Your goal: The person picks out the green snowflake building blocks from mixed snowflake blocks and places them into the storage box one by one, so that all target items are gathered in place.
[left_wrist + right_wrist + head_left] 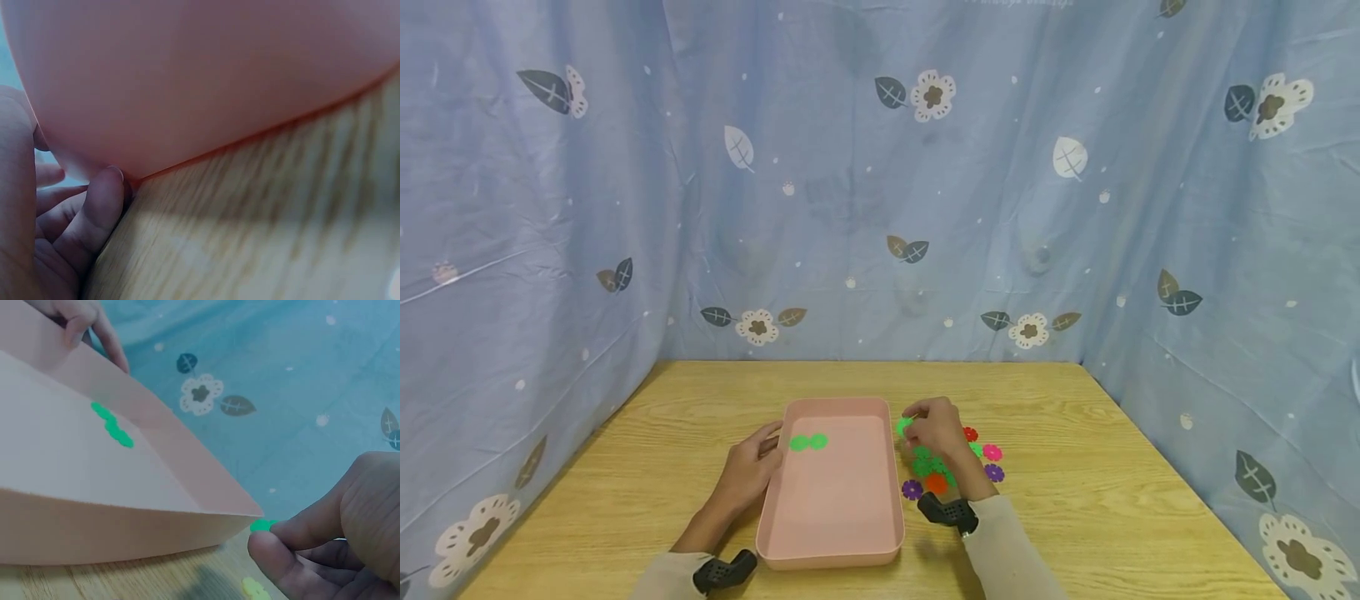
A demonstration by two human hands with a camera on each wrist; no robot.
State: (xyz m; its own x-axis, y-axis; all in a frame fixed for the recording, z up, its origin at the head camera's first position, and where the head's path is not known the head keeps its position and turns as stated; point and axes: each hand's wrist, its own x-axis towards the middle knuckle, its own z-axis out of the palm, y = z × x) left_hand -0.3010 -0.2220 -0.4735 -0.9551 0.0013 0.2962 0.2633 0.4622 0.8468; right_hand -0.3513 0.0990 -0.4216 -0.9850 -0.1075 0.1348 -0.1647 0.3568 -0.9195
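Observation:
A pink rectangular tray (838,500) lies on the table. Two green snowflake-shaped discs (808,442) are inside, near its left wall and side by side. My left hand (751,467) holds the tray's left side, with fingertips against the outer wall and one over the rim. Just beyond the tray's right rim, my right hand (936,427) pinches a green snowflake disc (262,525) between thumb and finger. Several green, red, purple and pink discs (936,465) lie loose on the table around and below that hand, which partly hides them.
A wooden table (1097,500) carries everything. In the right wrist view a yellow disc (255,589) lies on it below the right hand. Blue patterned curtains (850,192) hang behind and at both sides. Each wrist wears a black strap mount (951,512).

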